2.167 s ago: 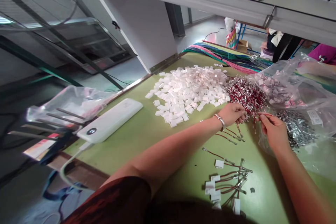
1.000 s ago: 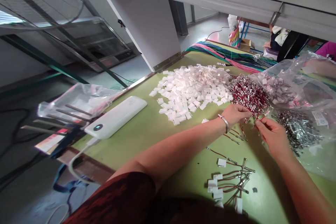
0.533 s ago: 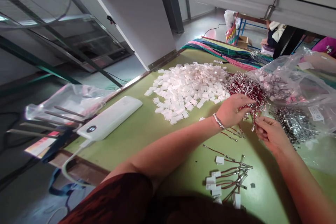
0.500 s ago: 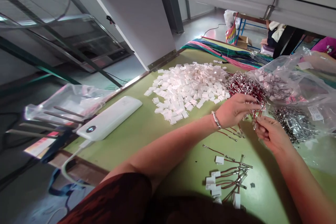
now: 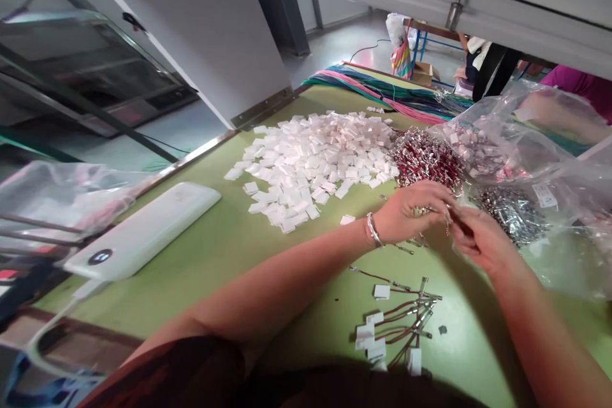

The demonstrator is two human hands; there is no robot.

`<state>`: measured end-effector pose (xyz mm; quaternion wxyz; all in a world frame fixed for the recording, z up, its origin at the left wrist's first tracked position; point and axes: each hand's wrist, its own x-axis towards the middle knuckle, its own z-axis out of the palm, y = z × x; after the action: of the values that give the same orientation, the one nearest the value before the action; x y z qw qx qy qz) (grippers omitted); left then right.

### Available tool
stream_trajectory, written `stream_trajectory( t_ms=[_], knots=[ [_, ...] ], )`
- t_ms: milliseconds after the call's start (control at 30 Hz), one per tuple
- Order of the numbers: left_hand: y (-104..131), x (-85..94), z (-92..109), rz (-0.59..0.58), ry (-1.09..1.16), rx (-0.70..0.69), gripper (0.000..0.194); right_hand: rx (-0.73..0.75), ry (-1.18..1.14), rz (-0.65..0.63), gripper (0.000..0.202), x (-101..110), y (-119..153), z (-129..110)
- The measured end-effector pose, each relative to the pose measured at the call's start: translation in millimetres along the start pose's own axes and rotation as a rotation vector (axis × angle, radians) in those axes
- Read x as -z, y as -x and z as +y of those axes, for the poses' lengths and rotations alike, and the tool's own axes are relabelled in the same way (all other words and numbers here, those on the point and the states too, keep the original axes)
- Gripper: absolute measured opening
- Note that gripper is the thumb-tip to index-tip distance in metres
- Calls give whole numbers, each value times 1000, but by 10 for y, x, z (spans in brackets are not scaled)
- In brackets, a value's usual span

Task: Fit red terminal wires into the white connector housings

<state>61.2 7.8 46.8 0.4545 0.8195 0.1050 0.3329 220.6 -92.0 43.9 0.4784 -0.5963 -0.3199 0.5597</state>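
Note:
My left hand (image 5: 417,209), with a bracelet on its wrist, is closed with its fingertips against those of my right hand (image 5: 480,237). Between them a short red wire (image 5: 448,227) with a metal terminal shows in part; fingers cover the rest. Just behind the hands rises a heap of red wires (image 5: 425,156) with shiny terminals. A few loose wires (image 5: 405,249) lie under my left wrist. Nearer my body, several red wires with white connectors (image 5: 376,349) on one end and metal terminals on the other lie in a loose bunch.
A large pile of white connectors (image 5: 310,162) covers the table's middle. Clear plastic bags (image 5: 564,185) lie right, beside a heap of metal terminals (image 5: 514,213). Long coloured wires (image 5: 373,92) run along the back. A white power bank (image 5: 148,229) with a cable sits left. Another person (image 5: 581,89) is far right.
My hands have come together, fingertips now meeting, and have moved slightly away from the red wire heap toward me. The view has shifted to the right. A lone white connector now shows beside my left wrist.

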Motion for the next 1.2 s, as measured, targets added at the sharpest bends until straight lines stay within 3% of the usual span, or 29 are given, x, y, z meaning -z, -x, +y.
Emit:
stream_trajectory(
  t_ms=[100, 167, 267, 367, 500, 567, 667, 867, 967, 1200],
  knots=[
    [-19, 31, -75, 215, 95, 192, 6, 233, 549, 382, 26, 457, -85, -87],
    [-42, 63, -150, 261, 82, 321, 6, 364, 927, 547, 21, 740, -161, -93],
    [-66, 91, -248, 229, 43, 477, 7, 397, 1310, 470, 22, 928, -258, -11],
    [-69, 92, -288, 193, 99, 584, 9, 344, 1576, 355, 21, 857, -308, 115],
    [-64, 90, -278, 171, 272, 692, 10, 400, 1765, 373, 22, 733, -319, 205],
    [-58, 79, -275, 150, 310, 727, 11, 452, 1745, 416, 23, 709, -306, 194],
    [-41, 30, -293, 105, 303, 704, 11, 481, 1475, 507, 21, 613, -240, 135],
    [1, -78, -358, 32, 290, 581, 11, 517, 885, 297, 24, 84, -49, 124],
    [12, -88, -368, 17, 293, 533, 12, 538, 791, 307, 23, -63, -31, 173],
    [16, -68, -356, -32, 267, 490, 12, 500, 680, 280, 26, -52, -14, 177]
  ],
)
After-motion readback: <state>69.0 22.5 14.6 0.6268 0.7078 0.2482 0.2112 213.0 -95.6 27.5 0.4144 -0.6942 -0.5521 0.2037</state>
